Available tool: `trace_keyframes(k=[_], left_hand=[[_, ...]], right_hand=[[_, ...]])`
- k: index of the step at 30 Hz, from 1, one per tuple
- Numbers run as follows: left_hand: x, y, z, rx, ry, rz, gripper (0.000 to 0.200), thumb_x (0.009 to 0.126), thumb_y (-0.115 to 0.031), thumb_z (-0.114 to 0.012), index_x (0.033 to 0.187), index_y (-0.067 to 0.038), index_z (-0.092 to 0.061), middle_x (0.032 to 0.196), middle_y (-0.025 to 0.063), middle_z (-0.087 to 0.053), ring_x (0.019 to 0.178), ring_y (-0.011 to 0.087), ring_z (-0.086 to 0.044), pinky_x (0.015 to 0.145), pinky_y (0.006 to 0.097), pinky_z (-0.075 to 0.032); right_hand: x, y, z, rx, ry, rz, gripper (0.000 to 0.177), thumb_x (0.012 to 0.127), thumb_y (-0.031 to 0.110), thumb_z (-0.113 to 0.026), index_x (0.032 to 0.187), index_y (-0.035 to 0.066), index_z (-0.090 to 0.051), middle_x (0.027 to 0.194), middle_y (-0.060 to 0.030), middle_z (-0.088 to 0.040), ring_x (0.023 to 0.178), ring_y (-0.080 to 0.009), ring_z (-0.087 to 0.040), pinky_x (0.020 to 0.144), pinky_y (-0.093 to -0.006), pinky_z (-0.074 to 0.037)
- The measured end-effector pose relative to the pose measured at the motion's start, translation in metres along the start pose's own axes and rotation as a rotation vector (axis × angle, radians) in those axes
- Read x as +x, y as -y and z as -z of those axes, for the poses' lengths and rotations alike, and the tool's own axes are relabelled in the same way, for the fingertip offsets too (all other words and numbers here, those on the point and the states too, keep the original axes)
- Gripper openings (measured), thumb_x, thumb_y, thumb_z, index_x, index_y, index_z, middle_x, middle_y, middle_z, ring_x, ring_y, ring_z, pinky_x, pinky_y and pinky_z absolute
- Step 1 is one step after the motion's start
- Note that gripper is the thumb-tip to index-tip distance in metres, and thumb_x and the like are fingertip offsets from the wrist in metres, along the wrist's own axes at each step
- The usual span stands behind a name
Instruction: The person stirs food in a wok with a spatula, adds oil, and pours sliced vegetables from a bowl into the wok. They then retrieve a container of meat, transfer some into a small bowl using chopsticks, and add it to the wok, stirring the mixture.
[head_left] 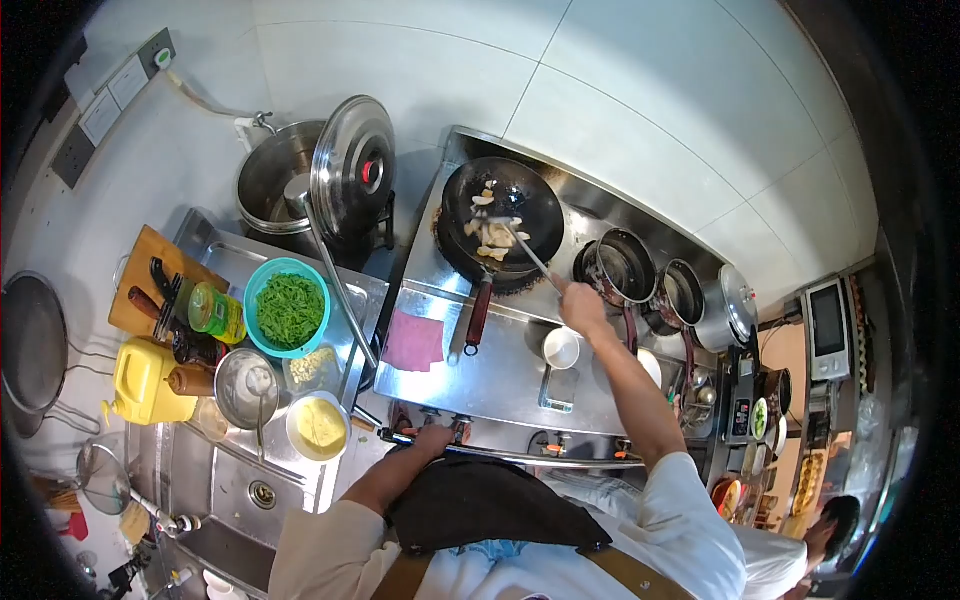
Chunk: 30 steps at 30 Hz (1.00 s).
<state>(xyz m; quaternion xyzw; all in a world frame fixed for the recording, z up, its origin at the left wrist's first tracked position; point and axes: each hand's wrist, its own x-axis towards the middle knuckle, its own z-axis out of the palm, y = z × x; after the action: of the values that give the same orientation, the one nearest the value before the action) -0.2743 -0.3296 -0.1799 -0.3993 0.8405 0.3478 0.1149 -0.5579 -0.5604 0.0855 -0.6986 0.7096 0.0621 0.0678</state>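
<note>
My right hand (580,306) is closed round the handle of a long metal utensil (532,254), whose far end is among pale food pieces (492,236) in a black wok (512,181). The wok sits on the stove, and its dark red handle (480,312) points toward me with no hand on it. My left hand (434,440) is at the stove's front edge beside the control knobs, its fingers mostly hidden from view. A pink cloth (413,341) lies on the steel top left of the wok handle. A white bowl (561,349) stands on a small scale (557,393).
Two dark saucepans (626,264) (682,292) stand right of the wok. At left are a large open pot (262,190), a turquoise bowl of greens (287,346), a yellow jug (143,380) and a sink (262,494). Another person (825,530) is at the lower right.
</note>
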Motion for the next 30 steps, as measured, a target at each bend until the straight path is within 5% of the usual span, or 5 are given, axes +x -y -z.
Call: trace_keyframes(k=[8,15,21,27,30], left_hand=[[-0.005,-0.001,0.007,0.024,0.006,-0.054,0.015,0.081,-0.007,-0.054,0.093,-0.002,-0.063,0.089,0.0170,-0.066,0.087,0.0315,-0.065,0.072,0.0439,-0.052],[0.003,0.003,0.004,-0.008,0.048,-0.031,0.016,0.082,-0.008,-0.054,0.093,-0.002,-0.063,0.088,0.0168,-0.065,0.086,0.0312,-0.065,0.072,0.0444,-0.052],[-0.005,-0.003,0.003,-0.027,-0.002,0.027,0.018,0.081,-0.007,-0.054,0.096,-0.004,-0.064,0.088,0.0173,-0.065,0.087,0.0312,-0.064,0.075,0.0452,-0.051],[-0.009,-0.005,0.008,-0.094,-0.038,0.015,0.015,0.081,-0.007,-0.055,0.092,-0.003,-0.064,0.088,0.0175,-0.065,0.087,0.0320,-0.064,0.075,0.0451,-0.051],[-0.006,-0.003,0.009,-0.055,0.036,0.065,0.023,0.083,-0.023,-0.057,0.093,-0.005,-0.068,0.091,0.0151,-0.067,0.090,0.0316,-0.064,0.079,0.0434,-0.050]], right_hand=[[-0.088,0.006,0.130,-0.156,0.128,0.091,0.046,0.076,0.003,-0.052,0.120,0.017,-0.060,0.088,-0.0233,-0.065,0.084,-0.0359,-0.064,0.076,-0.0449,-0.051],[-0.034,0.019,0.011,0.043,-0.026,0.016,0.039,0.081,0.008,-0.056,0.119,0.010,-0.059,0.088,-0.0248,-0.064,0.077,-0.0384,-0.064,0.075,-0.0456,-0.051],[-0.002,0.047,-0.005,0.189,-0.178,-0.051,0.041,0.082,0.014,-0.055,0.123,0.011,-0.054,0.090,-0.0246,-0.063,0.083,-0.0383,-0.063,0.075,-0.0486,-0.050],[-0.027,0.017,0.013,0.004,-0.026,0.045,0.051,0.077,0.008,-0.055,0.128,0.015,-0.052,0.090,-0.0227,-0.064,0.084,-0.0384,-0.062,0.077,-0.0474,-0.049],[-0.048,0.015,0.026,-0.043,-0.034,0.030,0.050,0.075,0.007,-0.056,0.125,0.014,-0.055,0.089,-0.0228,-0.064,0.083,-0.0383,-0.062,0.077,-0.0478,-0.049]])
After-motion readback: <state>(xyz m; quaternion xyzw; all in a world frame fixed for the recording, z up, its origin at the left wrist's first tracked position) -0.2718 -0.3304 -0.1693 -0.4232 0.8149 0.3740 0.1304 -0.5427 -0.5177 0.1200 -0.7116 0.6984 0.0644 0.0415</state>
